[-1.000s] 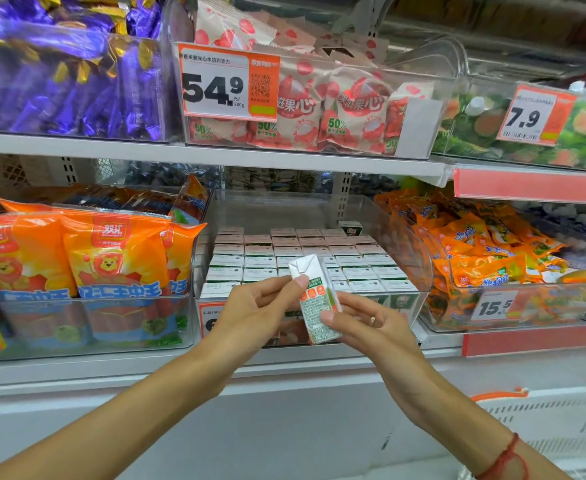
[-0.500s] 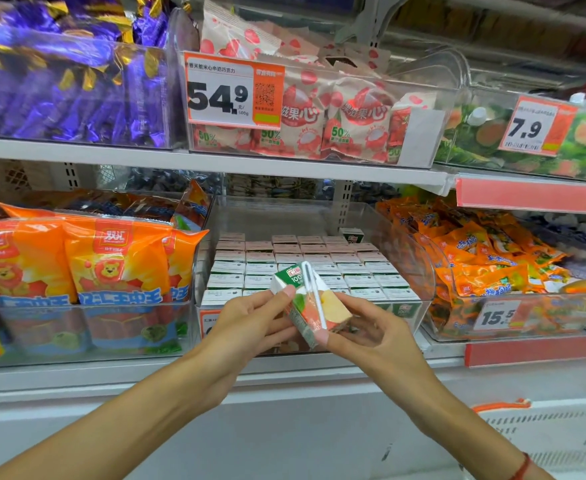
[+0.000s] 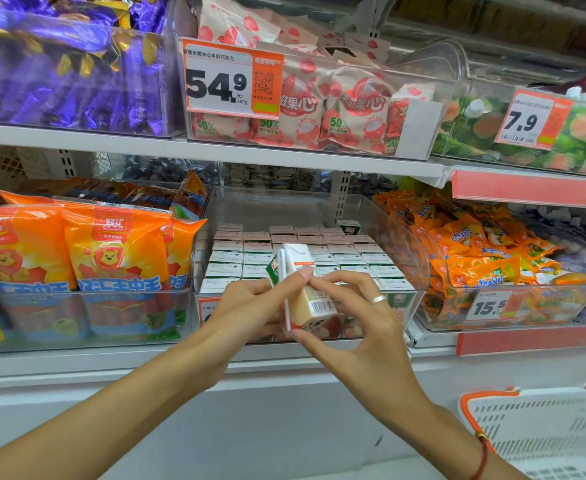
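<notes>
Head view: a shop aisle, facing two white shelves, one above the other, each with three clear bins along its front edge.

On the upper shelf (image 3: 284,154) the left bin holds purple-wrapped sweets (image 3: 62,81). The middle one holds pink fruit packets (image 3: 357,109) behind a price tag reading 54.9 (image 3: 230,83). The right one holds green and red packs (image 3: 475,126) behind a tag reading 7.9 (image 3: 530,121).

On the lower shelf (image 3: 76,362) the left bin shows two full orange lion packs (image 3: 111,251), with parts of more at either side. The middle bin (image 3: 412,258) is filled with rows of small cartons (image 3: 350,259), tops up; the hands hide too many for an exact count. The right bin holds orange packets (image 3: 475,251) and a tag reading 15.5 (image 3: 489,306). That makes three readable tags.

One juice carton (image 3: 305,299) is held up in front of the middle bin's front wall, above the lower shelf's front edge. It is tilted, with its straw along the left side and its barcode facing the camera.

The left grip (image 3: 250,306) holds the carton with the thumb across its upper face. The right grip (image 3: 360,320) pinches it between the forefinger near the top and the thumb at the bottom corner. That hand wears one ring, and its wrist one red cord.

One white basket (image 3: 541,427) with an orange rim sits at the lower right.
</notes>
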`<state>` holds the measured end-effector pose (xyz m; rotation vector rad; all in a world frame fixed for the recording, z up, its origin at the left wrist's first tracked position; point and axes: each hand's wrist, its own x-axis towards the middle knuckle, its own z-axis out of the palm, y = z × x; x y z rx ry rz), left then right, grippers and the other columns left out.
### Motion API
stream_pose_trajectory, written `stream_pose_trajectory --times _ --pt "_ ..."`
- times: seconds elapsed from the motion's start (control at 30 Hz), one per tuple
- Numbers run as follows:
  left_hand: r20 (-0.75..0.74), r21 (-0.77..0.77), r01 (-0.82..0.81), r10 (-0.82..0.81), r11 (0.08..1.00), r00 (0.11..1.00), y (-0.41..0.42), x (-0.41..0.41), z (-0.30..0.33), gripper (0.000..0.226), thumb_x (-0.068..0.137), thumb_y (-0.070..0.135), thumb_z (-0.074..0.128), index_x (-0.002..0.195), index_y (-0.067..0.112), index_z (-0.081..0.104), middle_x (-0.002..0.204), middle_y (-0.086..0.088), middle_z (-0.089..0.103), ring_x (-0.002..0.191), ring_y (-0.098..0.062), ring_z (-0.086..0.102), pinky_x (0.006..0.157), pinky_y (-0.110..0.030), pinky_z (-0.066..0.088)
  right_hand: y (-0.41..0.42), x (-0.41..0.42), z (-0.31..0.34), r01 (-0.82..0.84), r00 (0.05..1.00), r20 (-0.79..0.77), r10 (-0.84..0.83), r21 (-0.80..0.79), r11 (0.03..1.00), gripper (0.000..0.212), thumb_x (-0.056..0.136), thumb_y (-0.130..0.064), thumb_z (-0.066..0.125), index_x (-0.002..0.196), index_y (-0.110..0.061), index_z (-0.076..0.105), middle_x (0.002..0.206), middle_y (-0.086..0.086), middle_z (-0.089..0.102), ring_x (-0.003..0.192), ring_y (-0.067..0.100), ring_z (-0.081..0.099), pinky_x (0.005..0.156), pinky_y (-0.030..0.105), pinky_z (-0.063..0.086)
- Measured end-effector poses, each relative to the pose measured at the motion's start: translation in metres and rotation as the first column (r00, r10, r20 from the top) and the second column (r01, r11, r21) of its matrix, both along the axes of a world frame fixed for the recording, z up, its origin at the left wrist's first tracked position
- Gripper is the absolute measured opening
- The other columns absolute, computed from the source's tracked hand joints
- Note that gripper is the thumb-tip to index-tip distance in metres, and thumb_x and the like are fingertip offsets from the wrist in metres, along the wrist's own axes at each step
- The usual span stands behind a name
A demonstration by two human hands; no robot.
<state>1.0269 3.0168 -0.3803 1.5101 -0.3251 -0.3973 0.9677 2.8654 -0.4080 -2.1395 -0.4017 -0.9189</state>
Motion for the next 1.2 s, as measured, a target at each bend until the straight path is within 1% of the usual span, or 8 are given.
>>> stream_pose_trajectory --times 0.13,0.27,0.37,0.53,0.7,0.87,1.07,1.2 --pt "0.092 -0.082 -0.034 0.042 0.996 0.995 0.003 0.002 0.004 0.017 0.07 0.047 0.074 0.085 0.039 0.071 0.086 0.015 0.076 0.082 -0.001 0.072 0.058 -0.012 0.052 -0.004 -0.004 0.01 -0.164 0.932 -0.226 0.283 0.434 0.886 0.037 0.075 -0.023 0.079 0.109 -0.03 0.067 0.112 -0.016 0.065 0.108 0.005 0.062 0.083 0.019 0.053" --pt "0.378 -0.082 -0.036 0.064 0.996 0.923 0.005 -0.001 0.002 0.038 0.064 0.035 0.083 0.097 0.045 0.068 0.096 0.029 0.071 0.092 0.01 0.065 0.067 -0.007 0.05 -0.01 -0.003 0.014 -0.134 0.867 -0.318 0.385 0.595 0.793 0.036 0.08 -0.035 0.065 0.114 -0.023 0.065 0.116 -0.007 0.069 0.111 0.01 0.064 0.09 0.028 0.054" --pt "0.578 0.004 -0.027 0.02 1.0 0.816 0.002 -0.005 -0.004 0.061 0.069 0.021 0.086 0.12 0.039 0.059 0.11 0.025 0.068 0.104 0.004 0.063 0.078 -0.009 0.05 -0.011 -0.003 0.016 -0.087 0.869 -0.331 0.368 0.63 0.772 0.042 0.081 -0.044 0.061 0.112 -0.017 0.068 0.115 0.0 0.07 0.113 0.016 0.064 0.1 0.038 0.05" --pt "0.738 0.048 -0.144 0.062 0.988 0.672 -0.001 -0.003 -0.011 0.066 0.068 0.021 0.087 0.123 0.038 0.055 0.117 0.027 0.062 0.115 0.002 0.057 0.09 -0.011 0.047 -0.015 -0.003 0.018 -0.07 0.877 -0.345 0.334 0.597 0.799 0.038 0.078 -0.046 0.065 0.106 -0.02 0.072 0.11 0.0 0.072 0.109 0.019 0.065 0.098 0.042 0.051" --pt "0.821 0.077 -0.216 0.061 0.973 0.568 -0.001 -0.002 -0.014 0.062 0.07 0.024 0.084 0.123 0.039 0.055 0.117 0.023 0.062 0.113 -0.005 0.058 0.091 -0.02 0.05 -0.015 -0.005 0.015 -0.108 0.916 -0.263 0.304 0.566 0.817 0.024 0.079 -0.038 0.066 0.097 -0.023 0.075 0.098 -0.002 0.075 0.097 0.017 0.07 0.08 0.027 0.057" --pt "0.713 0.067 -0.177 0.077 0.982 0.697 -0.004 0.0 -0.016 0.062 0.068 0.03 0.088 0.119 0.044 0.055 0.111 0.031 0.063 0.108 0.008 0.056 0.079 -0.009 0.05 -0.017 -0.005 0.01 -0.048 0.989 -0.11 0.096 0.373 0.927 0.017 0.085 -0.035 0.065 0.102 -0.033 0.067 0.096 -0.018 0.073 0.094 0.004 0.069 0.076 0.018 0.055" --pt "0.511 0.005 -0.159 0.134 0.987 0.849 -0.001 0.004 -0.007 0.052 0.064 0.047 0.081 0.111 0.041 0.058 0.099 0.04 0.062 0.094 0.02 0.056 0.064 0.001 0.043 -0.02 -0.004 -0.007 -0.048 0.973 -0.231 0.011 -0.156 0.987 0.089 0.083 -0.038 0.073 0.146 -0.055 0.013 0.14 -0.034 0.042 0.125 -0.009 0.046 0.096 0.005 0.038" --pt "0.372 -0.024 -0.1 0.102 0.995 0.922 -0.003 0.002 -0.009 0.054 0.059 0.053 0.078 0.108 0.041 0.058 0.095 0.034 0.067 0.089 0.016 0.061 0.059 -0.003 0.046 -0.014 0.0 -0.01 -0.073 0.98 -0.187 0.071 -0.006 0.997 0.088 0.08 -0.032 0.078 0.146 -0.05 0.023 0.133 -0.037 0.045 0.113 -0.008 0.056 0.091 0.007 0.044"
